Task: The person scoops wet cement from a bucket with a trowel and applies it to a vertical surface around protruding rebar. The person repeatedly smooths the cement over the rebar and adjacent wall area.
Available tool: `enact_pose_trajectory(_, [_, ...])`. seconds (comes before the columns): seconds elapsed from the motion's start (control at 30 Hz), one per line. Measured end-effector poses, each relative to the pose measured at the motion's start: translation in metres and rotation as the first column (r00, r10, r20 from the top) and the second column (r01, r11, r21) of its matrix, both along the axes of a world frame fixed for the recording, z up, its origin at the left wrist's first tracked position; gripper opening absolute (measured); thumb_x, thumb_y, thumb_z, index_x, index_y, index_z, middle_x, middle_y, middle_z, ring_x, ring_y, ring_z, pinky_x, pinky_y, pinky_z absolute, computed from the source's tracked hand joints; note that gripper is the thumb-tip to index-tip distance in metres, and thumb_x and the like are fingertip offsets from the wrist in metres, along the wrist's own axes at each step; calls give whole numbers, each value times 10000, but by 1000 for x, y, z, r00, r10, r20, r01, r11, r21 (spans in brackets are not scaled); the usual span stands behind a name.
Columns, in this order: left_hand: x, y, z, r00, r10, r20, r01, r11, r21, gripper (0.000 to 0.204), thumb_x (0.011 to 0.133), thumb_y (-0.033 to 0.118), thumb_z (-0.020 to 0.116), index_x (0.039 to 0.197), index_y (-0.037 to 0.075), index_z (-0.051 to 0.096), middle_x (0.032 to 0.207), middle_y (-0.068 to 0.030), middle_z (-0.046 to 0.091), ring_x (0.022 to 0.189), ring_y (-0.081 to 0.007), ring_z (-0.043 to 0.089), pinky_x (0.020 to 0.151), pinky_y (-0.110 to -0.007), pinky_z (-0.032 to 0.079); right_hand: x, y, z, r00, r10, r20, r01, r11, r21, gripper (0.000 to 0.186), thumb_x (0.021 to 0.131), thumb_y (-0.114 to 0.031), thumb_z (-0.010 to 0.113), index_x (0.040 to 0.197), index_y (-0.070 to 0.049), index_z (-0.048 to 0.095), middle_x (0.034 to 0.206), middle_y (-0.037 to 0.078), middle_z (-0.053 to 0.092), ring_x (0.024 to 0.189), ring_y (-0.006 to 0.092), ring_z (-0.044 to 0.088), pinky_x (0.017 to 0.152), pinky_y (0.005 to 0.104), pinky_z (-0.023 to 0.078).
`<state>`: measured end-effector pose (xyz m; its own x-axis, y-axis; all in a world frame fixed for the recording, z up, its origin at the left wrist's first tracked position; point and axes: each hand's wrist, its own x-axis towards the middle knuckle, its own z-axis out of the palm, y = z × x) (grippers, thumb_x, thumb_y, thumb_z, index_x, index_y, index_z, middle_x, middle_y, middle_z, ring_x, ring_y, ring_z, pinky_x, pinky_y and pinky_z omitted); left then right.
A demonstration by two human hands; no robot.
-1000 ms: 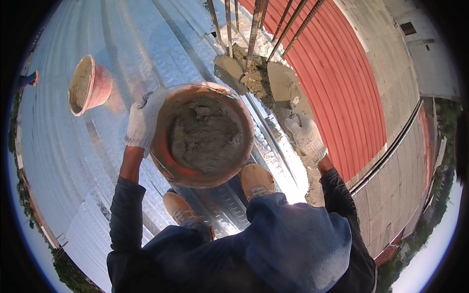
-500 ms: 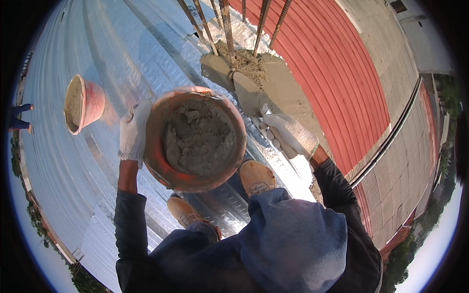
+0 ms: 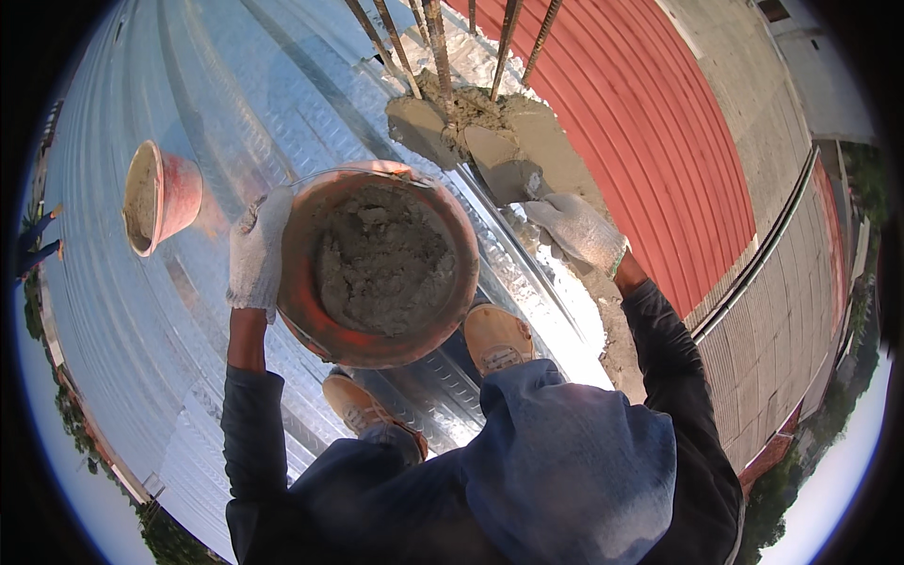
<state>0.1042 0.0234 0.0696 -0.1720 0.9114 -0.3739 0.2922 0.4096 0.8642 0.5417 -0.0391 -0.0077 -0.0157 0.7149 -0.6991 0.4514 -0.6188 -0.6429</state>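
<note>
My left hand (image 3: 258, 250), in a white knit glove, grips the left rim of an orange-red bucket (image 3: 303, 303). Thick grey mortar (image 3: 386, 259) partly fills this bucket, which is tipped so its mouth faces me. A trowel (image 3: 497, 162) is in my gloved right hand (image 3: 579, 231), fingers wrapped round the handle, which is mostly hidden. Its blade, coated in mortar, lies against the wet mortar patch (image 3: 556, 141) along the wall top. The patch reaches the feet of several rusty steel bars (image 3: 438, 56) standing upright.
Shiny ribbed metal sheets (image 3: 226, 377) lie under my shoes (image 3: 497, 339). Farther left, a second mortar-smeared bucket (image 3: 176, 198) rests tilted. Red corrugated roofing (image 3: 640, 141) borders the wall on the right. At the far left edge, another person's legs (image 3: 36, 247) show.
My right hand and the trowel have moved right and slightly away from me, over the mortar patch. The left hand and bucket are almost still. The other person's legs have shifted.
</note>
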Motion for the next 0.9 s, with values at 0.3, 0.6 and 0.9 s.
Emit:
enact_pose_trajectory(0.3, [12,2,7,999,-34,-6,34,999,-16,355,1136,267,668,1319,-14,784,1181,-48,785,1059,-143,710,957,-327,573,3,20,-43,959,-104,-264,114,993,25,469,1126,-496,664,1003,-51,743,758,-17,631,538,90,529,485,293,433])
enact_pose_trajectory(0.6, [2,0,6,981,-143,-131,144,990,-3,456,1144,368,647,1409,4,721,1297,-74,742,1188,-173,686,1059,-364,557,6,-21,10,969,-120,-214,112,992,-51,494,1122,-509,662,1076,-24,744,729,26,629,573,133,603,524,328,505])
enact_pose_trajectory(0.9, [6,-4,9,993,-88,-76,86,996,-27,474,1143,354,654,1472,16,700,1326,-76,740,1216,-173,695,1064,-353,561,57,-61,3,718,320,618,-529,828,186,314,996,-370,750,1054,-64,709,971,175,749,934,400,757,827,508,597])
